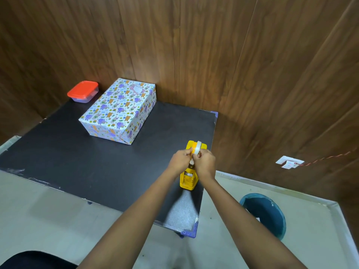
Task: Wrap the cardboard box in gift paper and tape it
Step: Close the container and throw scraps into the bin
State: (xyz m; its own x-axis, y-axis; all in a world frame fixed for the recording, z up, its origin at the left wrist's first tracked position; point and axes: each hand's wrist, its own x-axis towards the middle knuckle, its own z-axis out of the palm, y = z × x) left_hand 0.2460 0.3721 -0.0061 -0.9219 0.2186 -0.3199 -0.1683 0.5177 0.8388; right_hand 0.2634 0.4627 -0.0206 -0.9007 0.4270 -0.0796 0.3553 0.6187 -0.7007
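Note:
The box (118,110), fully covered in white gift paper with cartoon animals, lies on the black table (77,162) at the back, against the wooden wall. A yellow tape dispenser (189,180) stands near the table's right edge with a white tape roll (198,147) on it. My left hand (179,160) and my right hand (205,161) meet over the dispenser. Both pinch at the tape roll from either side. The strip of tape between my fingers is hidden. The box is about an arm's reach to the left of my hands.
A clear plastic container with a red lid (83,91) sits at the table's back left corner. A teal bin (266,213) stands on the floor to the right of the table. A wall socket with a red cable (289,162) is on the right wall.

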